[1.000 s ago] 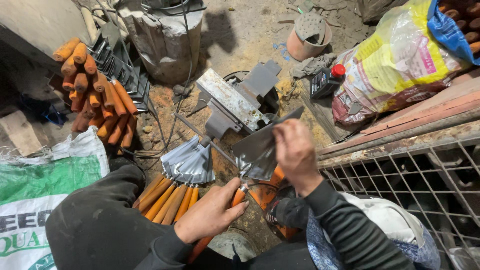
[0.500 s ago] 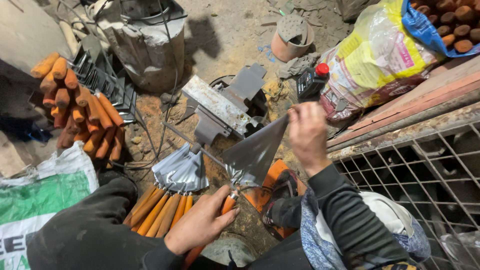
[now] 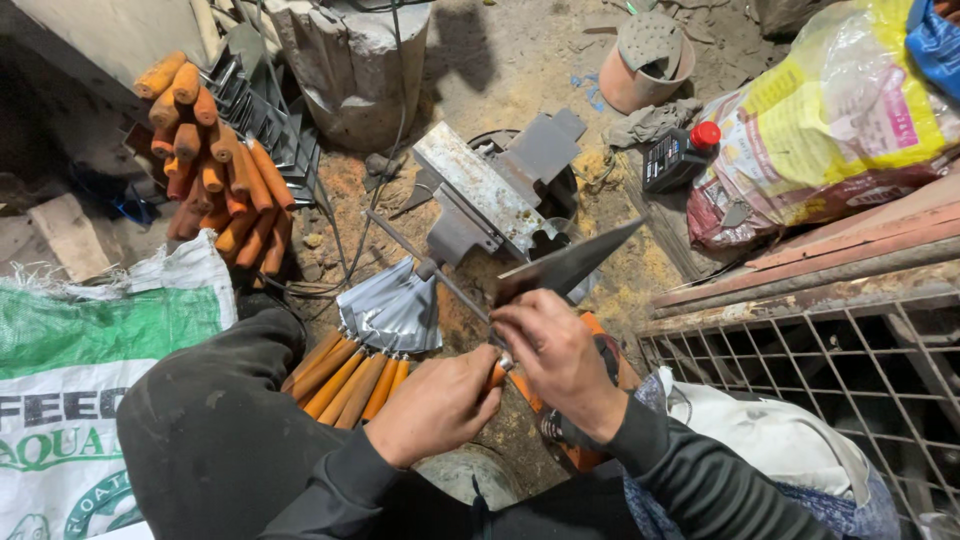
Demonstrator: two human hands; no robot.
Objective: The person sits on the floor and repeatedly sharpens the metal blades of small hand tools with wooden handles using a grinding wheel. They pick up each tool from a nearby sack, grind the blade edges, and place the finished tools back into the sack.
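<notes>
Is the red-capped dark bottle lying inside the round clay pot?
No, the red-capped dark bottle lies on the ground beside the yellow sack, apart from the clay pot.

There is only one view, so no part of the scene is shared with another. The camera sits on the person's head and looks steeply down and a little forward at the dirt floor [image 3: 520, 60]. It is close: the person's knee and both sleeves fill the lower edge. The grey metal vise [image 3: 490, 195] lies near the middle of the picture. The hands, left hand [image 3: 435, 405] and right hand [image 3: 555, 350], are just below the vise, nearer to the camera. Beyond the vise, at the top edge, the floor goes on.
</notes>
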